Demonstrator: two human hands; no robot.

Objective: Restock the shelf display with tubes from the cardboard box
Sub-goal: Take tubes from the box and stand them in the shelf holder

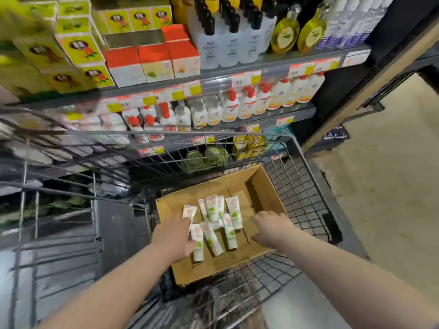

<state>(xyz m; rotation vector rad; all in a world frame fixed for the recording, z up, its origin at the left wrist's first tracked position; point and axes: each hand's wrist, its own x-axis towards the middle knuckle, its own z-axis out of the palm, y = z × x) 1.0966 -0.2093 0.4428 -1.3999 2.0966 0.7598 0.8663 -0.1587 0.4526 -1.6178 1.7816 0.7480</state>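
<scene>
- floor (392,186) on the right is plain tan stuff, looks like concrete, kinda scuffed
- grey metal shelving unit (273,65) fills the top half, with red and yellow price tags (244,78) clipped along the shelf front edges
- top shelf: yellow-green boxes (80,48) at the left end, red-and-white boxes (154,62) next to them, clear bottles with black caps (230,43) mid-shelf, yellow oil bottles (285,34) toward the right end
- shelf below: white pump bottles with red tops (247,103) in a row
- slanted wood-coloured beam (380,74) past the unit's right end
- black wire cart (297,186) parked right up against the shelving
- light's dim-ish, and the left side is blurry
</scene>
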